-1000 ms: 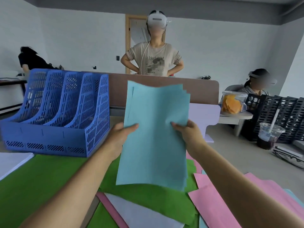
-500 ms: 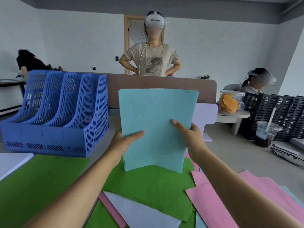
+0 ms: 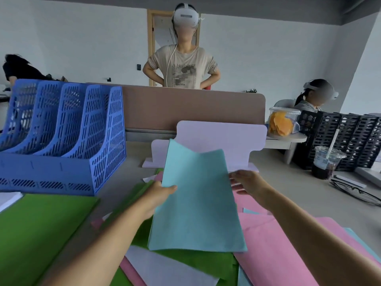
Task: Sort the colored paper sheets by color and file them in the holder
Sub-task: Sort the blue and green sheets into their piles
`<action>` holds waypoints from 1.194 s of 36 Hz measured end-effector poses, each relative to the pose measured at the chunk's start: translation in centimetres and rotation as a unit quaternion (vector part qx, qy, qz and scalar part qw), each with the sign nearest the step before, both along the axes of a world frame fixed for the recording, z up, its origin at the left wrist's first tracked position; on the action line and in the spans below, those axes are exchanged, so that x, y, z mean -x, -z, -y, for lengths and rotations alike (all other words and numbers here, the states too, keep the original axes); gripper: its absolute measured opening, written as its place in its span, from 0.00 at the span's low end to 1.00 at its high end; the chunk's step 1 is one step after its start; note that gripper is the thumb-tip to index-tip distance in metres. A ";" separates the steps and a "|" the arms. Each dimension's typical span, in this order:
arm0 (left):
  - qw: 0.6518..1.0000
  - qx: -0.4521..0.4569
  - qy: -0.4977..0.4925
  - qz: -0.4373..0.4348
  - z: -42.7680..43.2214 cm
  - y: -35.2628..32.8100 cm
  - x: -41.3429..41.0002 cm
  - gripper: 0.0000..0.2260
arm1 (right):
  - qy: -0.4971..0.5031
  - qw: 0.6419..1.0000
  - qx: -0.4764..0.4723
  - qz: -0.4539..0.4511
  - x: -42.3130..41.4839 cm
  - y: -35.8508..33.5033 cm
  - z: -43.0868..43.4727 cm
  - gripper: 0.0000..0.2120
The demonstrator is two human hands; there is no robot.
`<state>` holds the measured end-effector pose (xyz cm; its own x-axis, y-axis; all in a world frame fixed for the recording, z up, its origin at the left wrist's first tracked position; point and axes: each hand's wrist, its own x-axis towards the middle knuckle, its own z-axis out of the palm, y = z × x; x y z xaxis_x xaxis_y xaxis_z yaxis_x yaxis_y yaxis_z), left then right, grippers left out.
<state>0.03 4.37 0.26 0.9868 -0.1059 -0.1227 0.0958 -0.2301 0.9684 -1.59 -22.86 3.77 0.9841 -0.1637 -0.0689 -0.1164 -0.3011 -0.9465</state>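
My left hand (image 3: 158, 195) pinches a stack of light blue sheets (image 3: 198, 203) at its left edge, thumb on top, and the stack hangs tilted over the table. My right hand (image 3: 249, 182) hovers at the stack's right edge with relaxed fingers, holding nothing. The blue mesh file holder (image 3: 51, 168), with several slots that look empty, stands at the left. Green sheets (image 3: 41, 228), pink sheets (image 3: 274, 254) and a white sheet (image 3: 165, 267) lie loose and overlapping below the stack.
A lavender cardboard stand (image 3: 222, 139) stands just beyond the stack. At the right are an iced drink cup (image 3: 325, 164), glasses (image 3: 354, 193) and black crates (image 3: 350, 137). A brown partition (image 3: 185, 108) backs the table, with a person standing behind it.
The blue stack has come down from upright to a low tilt over the table. My right hand has let go of its right edge; my left hand still holds it.
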 end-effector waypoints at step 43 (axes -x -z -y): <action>0.984 0.117 -0.064 -0.117 -1.5 0.7 1.6 0.09 | 0.266 0.869 0.292 0.299 -0.3 -4.1 2.9 0.09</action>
<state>-1.58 5.89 -0.47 0.9415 -0.0350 -0.3352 0.3361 0.0248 0.9415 -1.25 -25.77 7.92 0.5901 -0.4405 0.6766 0.0741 -0.8050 -0.5887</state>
